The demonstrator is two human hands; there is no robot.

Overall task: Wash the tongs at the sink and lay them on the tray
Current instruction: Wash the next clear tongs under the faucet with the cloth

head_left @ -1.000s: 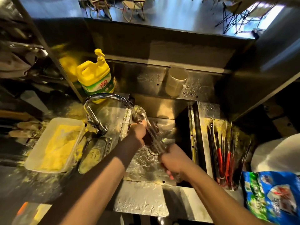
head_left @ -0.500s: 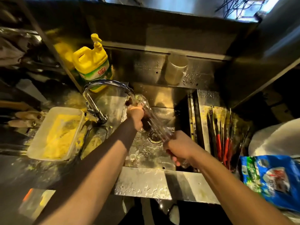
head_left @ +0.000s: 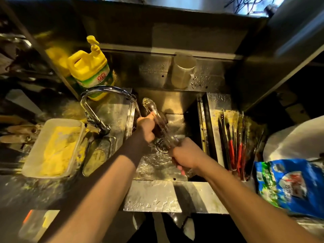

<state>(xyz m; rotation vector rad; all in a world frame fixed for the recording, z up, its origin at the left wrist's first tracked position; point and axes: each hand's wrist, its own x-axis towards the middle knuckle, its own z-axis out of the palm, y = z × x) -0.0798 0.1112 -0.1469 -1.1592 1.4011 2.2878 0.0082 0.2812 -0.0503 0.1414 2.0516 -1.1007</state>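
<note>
Over the sink, both hands work the tongs under water running from the faucet. Left hand grips the tongs mid-length, fingers curled round the arms; right hand holds the handle end, fingers wrapped shut on it. Tongs lie diagonal, tips toward 11 o'clock, handle toward 5 o'clock. Change vs. one second earlier: the tips now sit beyond the stream and the left hand is directly under it; grip otherwise unchanged. Judgement: washing step ongoing, rinse moving along the shaft; transfer not begun. Containers: tray at 3 o'clock of the basin holds several tongs with red and dark handles, laid side by side. White tub at 9 o'clock holds yellow crumb-like material. Yellow detergent jug at 11 o'clock; pale cup at 12 o'clock, contents not visible.
</note>
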